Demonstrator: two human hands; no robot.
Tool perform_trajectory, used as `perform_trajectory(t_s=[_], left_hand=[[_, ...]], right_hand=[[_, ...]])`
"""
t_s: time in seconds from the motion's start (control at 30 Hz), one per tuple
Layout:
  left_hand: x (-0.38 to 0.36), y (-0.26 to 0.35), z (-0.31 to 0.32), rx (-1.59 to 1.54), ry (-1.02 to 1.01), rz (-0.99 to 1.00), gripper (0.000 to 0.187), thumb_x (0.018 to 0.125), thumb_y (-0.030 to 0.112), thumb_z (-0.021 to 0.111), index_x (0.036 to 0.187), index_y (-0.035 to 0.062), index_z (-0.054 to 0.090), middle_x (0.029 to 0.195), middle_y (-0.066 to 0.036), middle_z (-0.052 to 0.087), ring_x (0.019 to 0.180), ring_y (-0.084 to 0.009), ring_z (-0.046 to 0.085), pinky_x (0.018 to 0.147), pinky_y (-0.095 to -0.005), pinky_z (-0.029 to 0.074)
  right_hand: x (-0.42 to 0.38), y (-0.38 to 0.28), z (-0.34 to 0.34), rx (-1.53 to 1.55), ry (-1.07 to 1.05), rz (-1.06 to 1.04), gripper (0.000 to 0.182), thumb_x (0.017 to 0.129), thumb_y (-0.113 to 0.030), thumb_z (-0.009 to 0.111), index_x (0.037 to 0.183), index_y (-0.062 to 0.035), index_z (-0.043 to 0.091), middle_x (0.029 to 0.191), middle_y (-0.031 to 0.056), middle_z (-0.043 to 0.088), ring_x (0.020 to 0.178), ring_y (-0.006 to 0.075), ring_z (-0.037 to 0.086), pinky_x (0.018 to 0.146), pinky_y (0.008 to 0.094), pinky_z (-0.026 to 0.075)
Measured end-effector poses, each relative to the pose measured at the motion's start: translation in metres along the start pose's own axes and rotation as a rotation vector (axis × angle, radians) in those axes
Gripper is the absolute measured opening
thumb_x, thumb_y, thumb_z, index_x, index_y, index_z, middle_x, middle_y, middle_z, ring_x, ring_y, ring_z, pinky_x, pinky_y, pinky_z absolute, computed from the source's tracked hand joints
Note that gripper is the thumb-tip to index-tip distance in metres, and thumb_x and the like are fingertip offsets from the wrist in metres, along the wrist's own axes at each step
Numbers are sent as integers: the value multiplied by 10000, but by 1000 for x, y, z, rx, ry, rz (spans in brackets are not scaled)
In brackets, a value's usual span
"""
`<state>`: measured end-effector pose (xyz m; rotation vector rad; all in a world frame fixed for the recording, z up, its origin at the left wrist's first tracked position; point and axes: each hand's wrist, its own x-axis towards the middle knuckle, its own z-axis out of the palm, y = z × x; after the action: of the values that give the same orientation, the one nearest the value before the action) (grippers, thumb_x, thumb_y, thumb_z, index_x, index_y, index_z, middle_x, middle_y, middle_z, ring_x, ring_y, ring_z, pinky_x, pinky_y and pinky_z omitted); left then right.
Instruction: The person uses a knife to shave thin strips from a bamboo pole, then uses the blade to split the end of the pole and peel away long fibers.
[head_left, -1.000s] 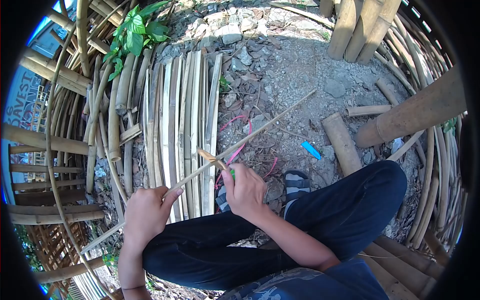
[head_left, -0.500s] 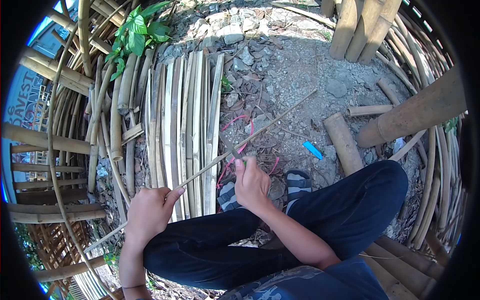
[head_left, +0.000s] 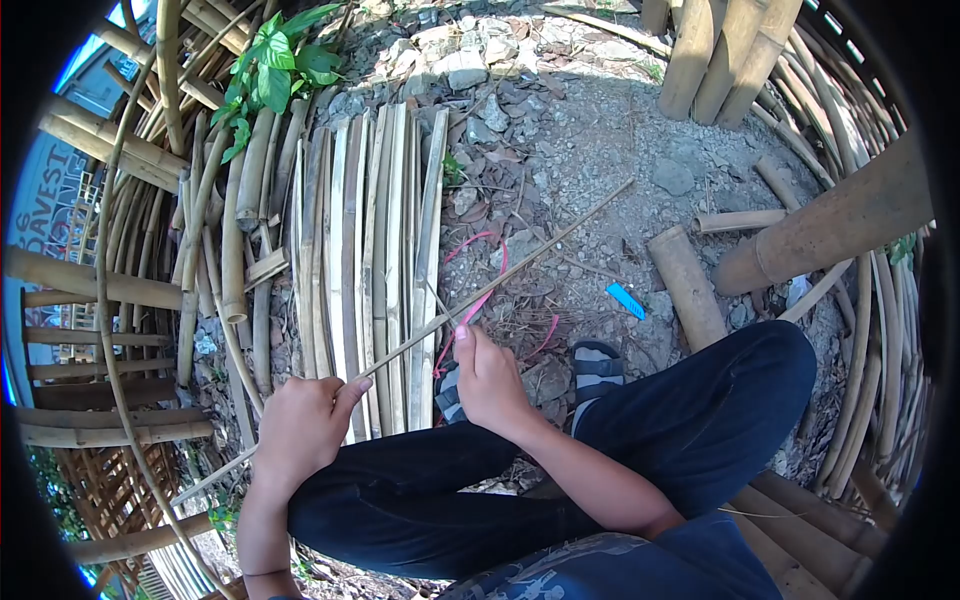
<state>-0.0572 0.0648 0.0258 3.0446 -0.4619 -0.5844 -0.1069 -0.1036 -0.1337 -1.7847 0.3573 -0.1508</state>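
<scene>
A long thin bamboo strip [head_left: 540, 248] runs diagonally across my lap, from lower left to upper right. My left hand [head_left: 300, 425] is closed around its lower part, thumb lying along the top. My right hand [head_left: 488, 380] grips a knife [head_left: 436, 297], its handle hidden in the fist. The narrow blade shows almost edge-on, crossing the strip near its middle. Beneath the strip, a row of split bamboo slats [head_left: 375, 240] lies on the ground. Pink plastic string [head_left: 478, 305] trails beside the slats, partly behind the strip.
A bright blue object [head_left: 626, 300] lies on the gravel ahead of my sandal [head_left: 597, 370]. To the right are a cut bamboo piece [head_left: 688, 285] and a thick bamboo post [head_left: 820, 220]. Bamboo poles [head_left: 235, 240] and a leafy plant [head_left: 278, 60] stand at left.
My right hand has shifted slightly left and down along the strip. The knife has turned, so its blade looks thinner now. My left hand and the strip stay nearly still.
</scene>
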Motion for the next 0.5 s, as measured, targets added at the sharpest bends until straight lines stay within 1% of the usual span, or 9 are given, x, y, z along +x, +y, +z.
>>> perform_trajectory(t_s=[0.03,0.07,0.1,0.17,0.23,0.3,0.4,0.5], left_hand=[[1,-1,2,44,30,23,570,972,423,511,624,-16,612,478,-168,529,541,-362,613,569,-441,486],[1,-1,1,45,28,24,570,972,423,511,624,-16,612,478,-168,529,541,-362,613,569,-441,486],[0,0,0,31,40,25,566,969,422,517,623,-16,611,480,-172,526,543,-367,609,569,-444,484],[0,1,-2,16,58,27,561,966,420,523,623,-16,609,482,-176,523,544,-373,606,569,-448,482],[-1,1,-3,-2,11,8,575,966,458,501,645,2,641,554,-228,565,600,-426,610,592,-494,498],[-2,3,-5,-6,6,-4,573,966,456,502,646,2,642,555,-228,565,598,-426,610,593,-494,498],[-1,3,-5,1,14,6,569,965,453,505,646,3,643,556,-228,567,595,-424,610,593,-494,499],[-1,3,-5,7,19,15,565,964,449,509,646,2,644,555,-228,566,593,-423,610,591,-493,499]], right_hand=[[2,-2,-2,28,-13,39,416,1047,-288,334,864,26,538,683,180,571,636,354,599,641,436,451],[2,-4,-3,57,-27,84,443,1048,-299,328,836,27,539,677,173,563,639,339,593,646,423,451],[2,-7,-5,58,-28,87,443,1048,-299,328,836,27,539,677,173,563,639,339,593,646,423,451],[3,-13,-9,162,-31,174,460,1047,-311,328,811,25,537,673,178,557,655,347,592,666,425,451],[1,-16,-10,144,-18,129,459,1047,-311,327,816,26,538,672,179,556,658,356,587,672,430,451],[0,-16,-9,125,-9,85,458,1047,-311,326,821,26,539,670,180,554,661,364,582,678,435,450],[0,-11,-6,92,-14,90,450,1046,-306,331,826,27,541,671,180,561,669,369,592,687,442,449],[-1,-11,-4,70,-43,130,440,1044,-301,336,833,27,542,680,195,567,688,391,598,689,449,449]])
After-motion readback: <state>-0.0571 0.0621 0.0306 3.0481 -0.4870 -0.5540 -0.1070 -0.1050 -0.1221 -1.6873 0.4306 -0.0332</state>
